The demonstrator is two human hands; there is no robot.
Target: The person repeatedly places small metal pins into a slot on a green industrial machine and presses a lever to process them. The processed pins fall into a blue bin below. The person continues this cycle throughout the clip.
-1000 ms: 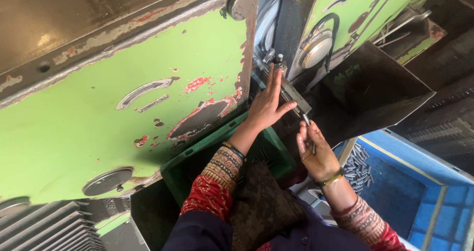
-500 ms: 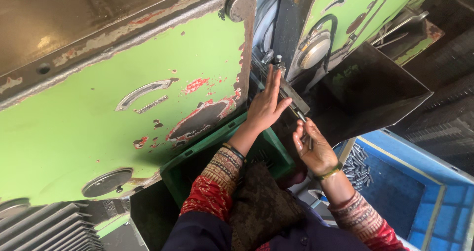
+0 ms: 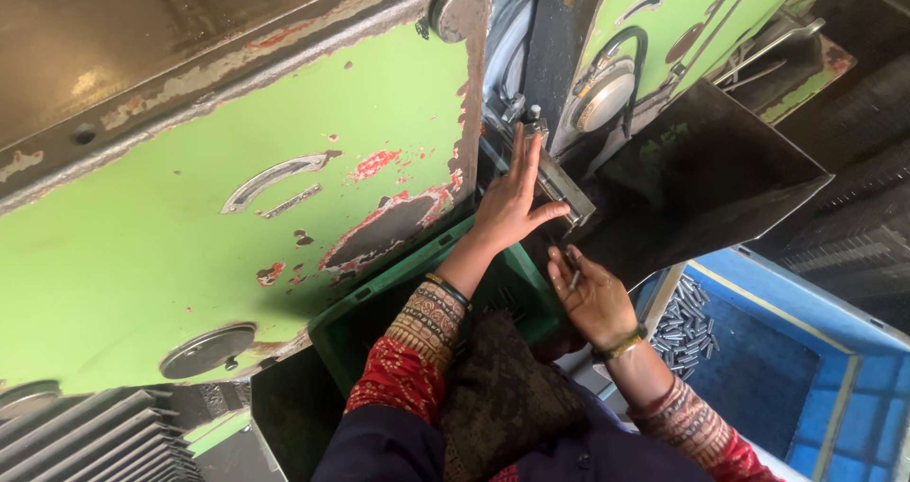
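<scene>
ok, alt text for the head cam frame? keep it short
Seen from above, a person's left hand presses flat against a metal block on a worn green machine, while the right hand, palm up, holds a small metal pin. A green crate sits below; a blue bin of pins is to the right.

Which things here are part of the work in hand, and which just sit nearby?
In use: left hand on the metal block of the green machine; right hand cupping a small metal pin.
Nearby: blue crate with loose pins; green crate.
</scene>
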